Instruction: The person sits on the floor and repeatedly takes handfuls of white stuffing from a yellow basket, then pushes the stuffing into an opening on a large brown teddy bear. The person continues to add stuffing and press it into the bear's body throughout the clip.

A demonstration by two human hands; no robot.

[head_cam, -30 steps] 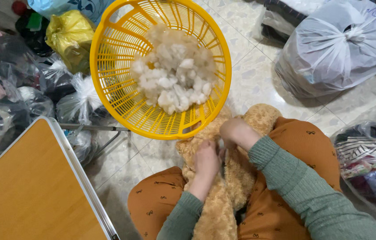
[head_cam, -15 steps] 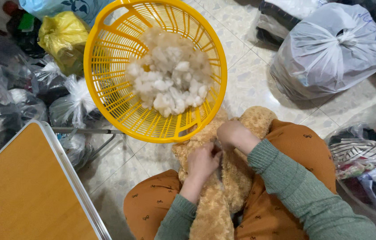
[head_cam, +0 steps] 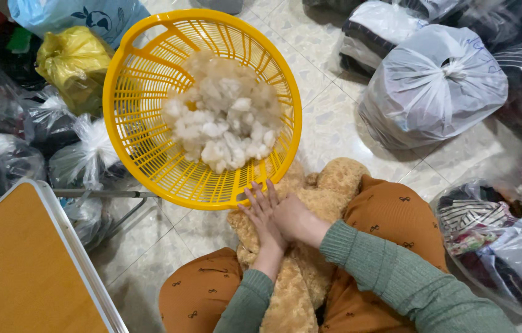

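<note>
Yellow slotted plastic basket (head_cam: 131, 123) holds clumpy white stuffing (head_cam: 221, 120). Left of it lie a yellow bag (head_cam: 70, 58) and clear knotted bags (head_cam: 85, 148); right, a tied whitish bag (head_cam: 437, 83). Just below its rim, a curly tan plush bear (head_cam: 329, 185) lies on the lap under both hands: left hand (head_cam: 262, 216) flat, fingers (head_cam: 255, 196) spread; right hand (head_cam: 295, 219) loosely curled against it.

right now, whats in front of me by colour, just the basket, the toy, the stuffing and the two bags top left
yellow: 2, the basket and a tied bag
tan: 1, the plush toy under the left hand and right hand
white: 1, the stuffing pile
blue: 1, a bag
total: 5
</note>
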